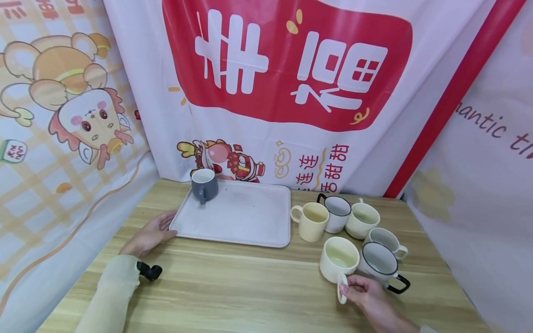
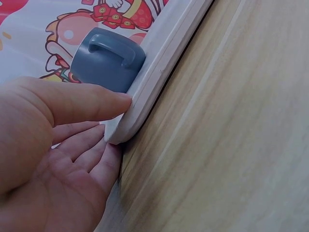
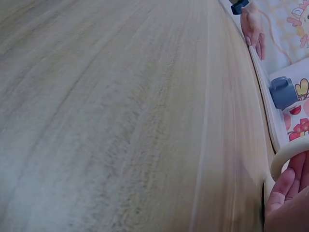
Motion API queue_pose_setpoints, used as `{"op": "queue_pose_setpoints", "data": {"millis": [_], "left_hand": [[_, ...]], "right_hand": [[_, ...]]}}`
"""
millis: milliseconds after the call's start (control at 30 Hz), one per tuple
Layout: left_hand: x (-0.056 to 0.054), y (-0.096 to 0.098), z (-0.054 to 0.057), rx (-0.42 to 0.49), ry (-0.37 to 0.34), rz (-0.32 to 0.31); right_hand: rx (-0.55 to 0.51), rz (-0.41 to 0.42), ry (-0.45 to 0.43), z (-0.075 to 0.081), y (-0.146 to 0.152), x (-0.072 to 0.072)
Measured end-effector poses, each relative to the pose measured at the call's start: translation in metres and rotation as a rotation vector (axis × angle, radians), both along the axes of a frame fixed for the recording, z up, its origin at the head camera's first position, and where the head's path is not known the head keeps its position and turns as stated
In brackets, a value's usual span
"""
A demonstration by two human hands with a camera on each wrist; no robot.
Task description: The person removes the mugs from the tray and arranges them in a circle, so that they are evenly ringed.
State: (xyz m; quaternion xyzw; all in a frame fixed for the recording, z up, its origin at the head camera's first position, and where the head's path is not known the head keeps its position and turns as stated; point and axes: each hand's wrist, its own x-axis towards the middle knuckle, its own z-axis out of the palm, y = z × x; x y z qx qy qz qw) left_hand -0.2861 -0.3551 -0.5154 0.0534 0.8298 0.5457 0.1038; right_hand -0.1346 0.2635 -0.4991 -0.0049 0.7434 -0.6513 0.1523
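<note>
My left hand [image 1: 151, 233] holds the near left corner of a white tray [image 1: 245, 215]. The left wrist view shows the thumb on the rim and the other fingers at the corner's underside. A dark blue-grey mug [image 1: 205, 187] stands upright on the tray at its far left, handle toward me. My right hand [image 1: 368, 296] pinches the handle of a cream mug [image 1: 335, 266], whose mouth faces up. Whether that mug touches the table cannot be told. In the right wrist view only the pale handle [image 3: 286, 157] shows, with fingertips behind it.
Right of the tray stand a yellow mug [image 1: 314, 226], a white mug with a black rim [image 1: 336, 215] and a pale cream mug [image 1: 362, 222]. Nearer are a grey-white mug [image 1: 385, 236] and another black-rimmed mug [image 1: 376, 266]. Printed cloth [image 1: 266, 115] hangs behind the wooden table [image 1: 233, 286].
</note>
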Motion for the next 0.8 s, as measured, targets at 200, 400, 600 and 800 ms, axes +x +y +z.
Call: {"op": "queue_pose_setpoints", "data": {"millis": [200, 400, 600, 800], "left_hand": [[-0.0005, 0.0006, 0.0002, 0.006, -0.007, 0.005], [-0.0015, 0.0013, -0.0001, 0.006, -0.012, 0.008], [-0.0011, 0.0015, 0.0012, 0.006, -0.009, 0.011], [-0.0007, 0.0011, 0.0012, -0.010, -0.028, 0.020]], "right_hand": [[-0.002, -0.009, -0.013, -0.0002, 0.0050, 0.0010], [0.007, 0.031, -0.030, -0.0032, 0.0090, 0.0003], [0.061, 0.016, -0.038, 0.0000, 0.0088, 0.0000], [0.120, 0.006, -0.037, 0.0028, 0.0088, 0.0019]]}}
